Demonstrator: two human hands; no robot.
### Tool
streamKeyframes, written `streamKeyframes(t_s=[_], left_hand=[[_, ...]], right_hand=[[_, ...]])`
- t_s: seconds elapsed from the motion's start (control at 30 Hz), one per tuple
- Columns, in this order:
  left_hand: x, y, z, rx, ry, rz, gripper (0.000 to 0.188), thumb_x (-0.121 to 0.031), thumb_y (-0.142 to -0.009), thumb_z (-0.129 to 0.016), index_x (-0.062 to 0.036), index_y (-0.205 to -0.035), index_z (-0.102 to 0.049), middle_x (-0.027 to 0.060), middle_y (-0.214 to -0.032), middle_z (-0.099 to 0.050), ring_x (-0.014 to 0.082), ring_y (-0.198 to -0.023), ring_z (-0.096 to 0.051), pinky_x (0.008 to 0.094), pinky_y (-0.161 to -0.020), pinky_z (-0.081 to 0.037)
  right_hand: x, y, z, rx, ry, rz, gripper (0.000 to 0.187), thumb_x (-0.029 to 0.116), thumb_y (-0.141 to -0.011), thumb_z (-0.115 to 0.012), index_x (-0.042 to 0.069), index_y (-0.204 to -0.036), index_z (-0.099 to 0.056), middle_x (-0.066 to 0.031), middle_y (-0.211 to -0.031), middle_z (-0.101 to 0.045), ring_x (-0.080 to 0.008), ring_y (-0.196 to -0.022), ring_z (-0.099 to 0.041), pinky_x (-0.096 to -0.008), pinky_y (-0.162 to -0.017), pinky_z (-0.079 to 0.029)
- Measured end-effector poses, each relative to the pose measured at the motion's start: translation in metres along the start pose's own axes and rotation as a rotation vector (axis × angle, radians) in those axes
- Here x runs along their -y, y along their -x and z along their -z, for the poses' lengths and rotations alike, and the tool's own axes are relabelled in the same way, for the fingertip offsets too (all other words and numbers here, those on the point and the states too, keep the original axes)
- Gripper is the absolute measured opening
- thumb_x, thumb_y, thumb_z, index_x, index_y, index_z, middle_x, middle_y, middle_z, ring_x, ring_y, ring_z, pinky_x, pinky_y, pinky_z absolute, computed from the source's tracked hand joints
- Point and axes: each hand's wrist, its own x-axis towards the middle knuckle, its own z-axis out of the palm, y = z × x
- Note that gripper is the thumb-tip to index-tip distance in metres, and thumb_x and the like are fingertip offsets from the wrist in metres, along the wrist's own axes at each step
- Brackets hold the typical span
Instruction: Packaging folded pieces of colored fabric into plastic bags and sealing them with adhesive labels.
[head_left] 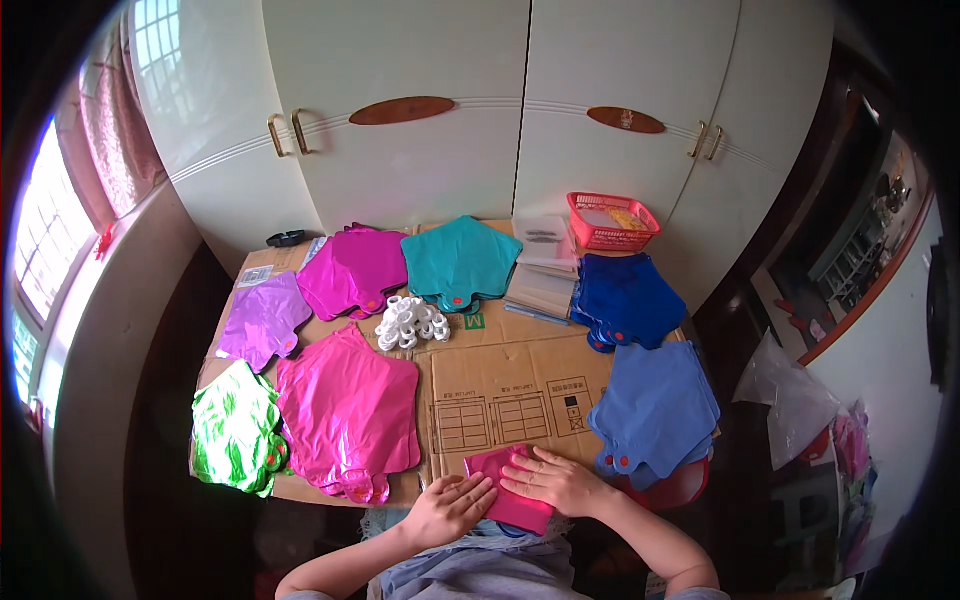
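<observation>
A folded pink foil piece (pixel 525 514), which looks like a flat uninflated foil balloon, lies at the near edge of the cardboard-covered table. My left hand (pixel 452 510) presses on its left side, fingers stretched out and close together. Over its upper right part lies my right hand (pixel 555 482), flat with the fingers spread. Both hands are open, palms down, and grip nothing visible. Left of them rests a stack of larger pink foil pieces (pixel 350 410) with rounded tabs at the near end. What is under my palms is hidden.
Around the cardboard (pixel 510 365) lie foil stacks: green (pixel 235 425), lilac (pixel 264 318), magenta (pixel 353 268), teal (pixel 460 260), dark blue (pixel 630 298) and light blue (pixel 655 405). White rings (pixel 410 322) sit mid-table. Clear bags (pixel 545 285) and a red basket (pixel 615 236) stand behind, before white cabinets (pixel 400 170).
</observation>
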Motion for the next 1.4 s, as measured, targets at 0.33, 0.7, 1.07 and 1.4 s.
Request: streamKeyframes(t_s=[0.33, 0.7, 1.07, 1.4], left_hand=[[0.02, -0.022, 0.034, -0.055, 0.832, 0.64, 0.012, -0.011, -0.081, -0.074, -0.0004, -0.08, -0.069, 0.0036, -0.069, -0.063, 0.0094, -0.063, -0.056, 0.0247, -0.051, -0.042], [0.034, -0.003, 0.014, -0.316, 1.457, 0.961, 0.012, -0.008, -0.087, -0.068, 0.0028, -0.092, -0.07, 0.0015, -0.074, -0.066, 0.0062, -0.063, -0.059, 0.0207, -0.056, -0.048], [0.031, 0.0, 0.009, -0.383, 1.385, 0.932, 0.011, -0.003, -0.088, -0.065, 0.0017, -0.097, -0.07, 0.0008, -0.076, -0.066, 0.0053, -0.063, -0.058, 0.0204, -0.056, -0.048], [0.028, -0.006, 0.018, -0.338, 1.314, 0.987, 0.011, -0.006, -0.088, -0.066, 0.0021, -0.093, -0.07, -0.0006, -0.074, -0.065, 0.0038, -0.062, -0.058, 0.0196, -0.053, -0.047]], right_hand=[[0.024, -0.032, 0.029, -0.334, -0.656, -0.56, 0.025, 0.021, -0.089, -0.066, 0.001, -0.104, -0.063, -0.0145, -0.069, -0.062, -0.0188, -0.057, -0.061, -0.0313, -0.053, -0.045], [0.01, -0.005, 0.011, -0.175, -1.344, -0.705, 0.025, 0.012, -0.096, -0.053, -0.003, -0.112, -0.064, -0.0058, -0.095, -0.068, -0.0099, -0.087, -0.063, -0.024, -0.077, -0.05], [0.022, -0.014, 0.022, -0.121, -1.319, -0.767, 0.032, -0.003, -0.087, -0.055, -0.006, -0.119, -0.055, -0.0095, -0.106, -0.066, -0.0125, -0.091, -0.064, -0.0261, -0.081, -0.052], [0.025, -0.042, 0.033, -0.303, -0.976, -0.712, 0.032, 0.014, -0.083, -0.072, -0.001, -0.111, -0.064, -0.0062, -0.094, -0.071, -0.0084, -0.083, -0.063, -0.0247, -0.077, -0.051]])
